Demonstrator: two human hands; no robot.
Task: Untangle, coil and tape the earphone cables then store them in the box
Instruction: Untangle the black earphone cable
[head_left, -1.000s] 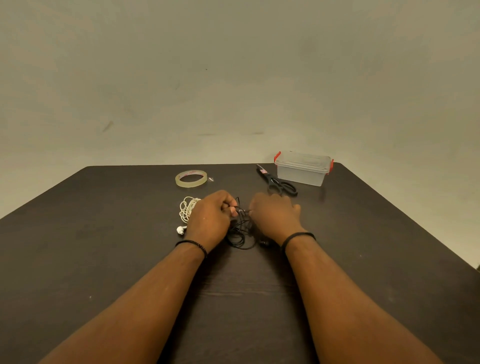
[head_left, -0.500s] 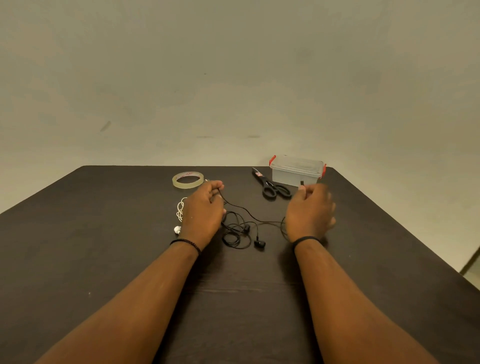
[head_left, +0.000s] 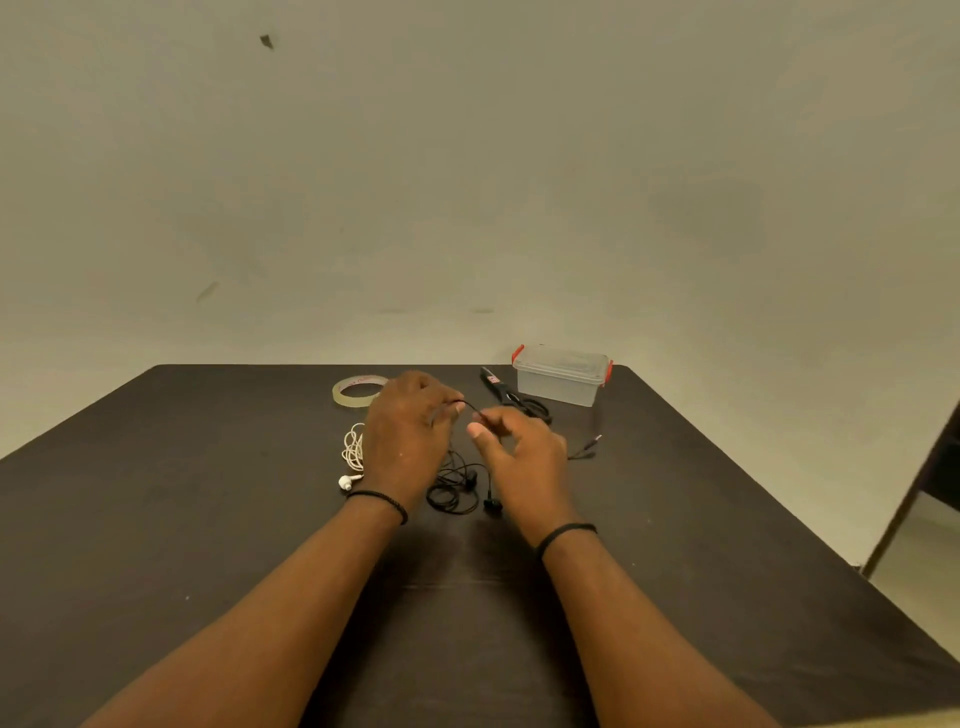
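Hands meet over the middle of a dark surface (head_left: 208, 519), both working the black earphone cable (head_left: 453, 491). The left hand (head_left: 408, 439) has its fingers curled, pinching a stretch of that cable at its fingertips, and the right hand (head_left: 522, 457) pinches the same stretch just beside it, thumb against forefinger, the other fingers loosely bent. Below the hands the rest of the black cable lies in loose tangled loops on the surface, with two black earbuds visible among them, one between the wrists and one just inside the right wrist. The cable's plug end (head_left: 587, 449) lies on the surface to the right of the right hand, between that hand and the box. White earphones (head_left: 353, 457) lie in a small bunch just left of the left hand, partly hidden by it, one white earbud showing near the left wrist. A roll of clear tape (head_left: 347, 396) lies flat beyond the left hand. Black-handled scissors (head_left: 511, 399) lie beyond the right hand, their blades pointing away. A clear plastic box (head_left: 563, 382) with red clips, lid on, stands just right of the scissors near the far edge. Each wrist wears a thin black band.
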